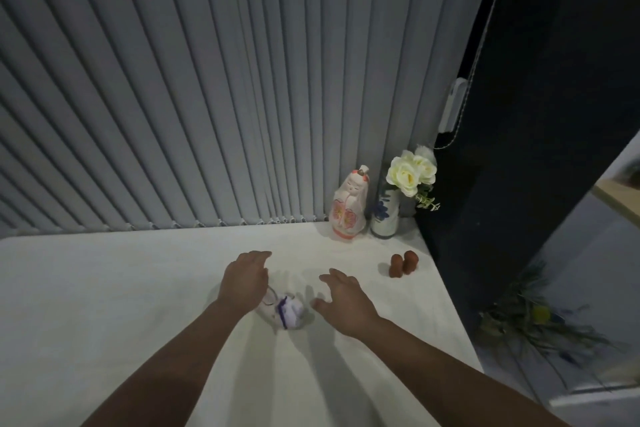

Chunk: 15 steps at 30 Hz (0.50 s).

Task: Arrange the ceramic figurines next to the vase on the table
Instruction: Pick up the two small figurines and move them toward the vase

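A white vase (385,215) with a blue flower pattern and white roses stands at the table's far right corner. Just left of it stands a tall white and pink ceramic doll figurine (349,210). Two small brown figurines (402,263) stand side by side nearer, to the right. A small white figurine with purple bands (289,311) lies on the white table (104,288) between my hands. My left hand (244,279) hovers just left of and above it, fingers apart. My right hand (343,298) is open a little to its right, not touching it.
Grey vertical blinds (207,97) hang along the table's far edge. A dark wall (536,114) borders the right side, with a cord and a white holder (453,104). Below the table's right edge lies greenery (530,319) on the floor.
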Each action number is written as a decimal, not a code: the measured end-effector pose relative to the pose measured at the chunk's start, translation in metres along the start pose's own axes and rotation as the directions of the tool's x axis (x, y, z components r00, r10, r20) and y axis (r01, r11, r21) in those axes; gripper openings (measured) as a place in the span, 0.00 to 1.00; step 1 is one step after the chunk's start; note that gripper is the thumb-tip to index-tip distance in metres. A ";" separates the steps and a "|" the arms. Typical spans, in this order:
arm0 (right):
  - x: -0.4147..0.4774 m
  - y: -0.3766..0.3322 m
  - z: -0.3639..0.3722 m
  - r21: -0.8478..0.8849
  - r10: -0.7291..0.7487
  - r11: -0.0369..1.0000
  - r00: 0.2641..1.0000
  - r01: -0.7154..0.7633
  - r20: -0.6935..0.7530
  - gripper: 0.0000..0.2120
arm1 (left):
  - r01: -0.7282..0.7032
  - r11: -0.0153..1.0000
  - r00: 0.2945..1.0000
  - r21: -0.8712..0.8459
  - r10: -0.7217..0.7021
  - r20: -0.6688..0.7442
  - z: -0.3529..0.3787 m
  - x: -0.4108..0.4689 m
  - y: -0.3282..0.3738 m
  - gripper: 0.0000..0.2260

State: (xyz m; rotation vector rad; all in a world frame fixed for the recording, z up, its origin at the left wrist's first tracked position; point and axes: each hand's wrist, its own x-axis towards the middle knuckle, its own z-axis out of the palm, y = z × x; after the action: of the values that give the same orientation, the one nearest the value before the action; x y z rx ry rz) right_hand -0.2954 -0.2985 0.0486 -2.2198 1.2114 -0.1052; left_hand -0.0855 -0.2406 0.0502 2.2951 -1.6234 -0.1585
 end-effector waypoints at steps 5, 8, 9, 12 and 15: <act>0.007 -0.035 0.032 0.035 0.022 0.999 0.999 -0.023 0.033 0.31 | -0.002 0.999 0.999 -0.036 0.004 0.045 -0.007 -0.004 -0.039 0.24; 0.011 -0.051 0.051 0.089 0.038 0.995 0.999 -0.039 0.012 0.28 | -0.028 0.999 0.995 -0.038 0.032 0.096 -0.005 -0.006 -0.059 0.25; 0.013 -0.056 0.058 0.099 0.044 0.994 0.999 -0.044 0.000 0.27 | -0.037 0.999 0.993 -0.037 0.041 0.114 -0.003 -0.006 -0.067 0.26; 0.017 -0.069 0.073 0.100 0.063 0.993 0.995 -0.056 -0.072 0.23 | -0.065 0.997 0.986 -0.034 0.069 0.154 0.005 -0.007 -0.085 0.27; 0.021 -0.079 0.083 0.056 0.113 0.993 0.980 -0.105 -0.163 0.18 | -0.104 0.993 0.978 -0.054 0.112 0.177 0.014 -0.004 -0.095 0.27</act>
State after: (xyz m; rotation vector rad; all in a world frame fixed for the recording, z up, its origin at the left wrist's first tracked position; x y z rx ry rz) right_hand -0.1968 -0.2445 0.0187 -2.1332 1.4032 -0.2771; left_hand -0.0054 -0.2109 0.0058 2.2077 -1.8080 -0.3822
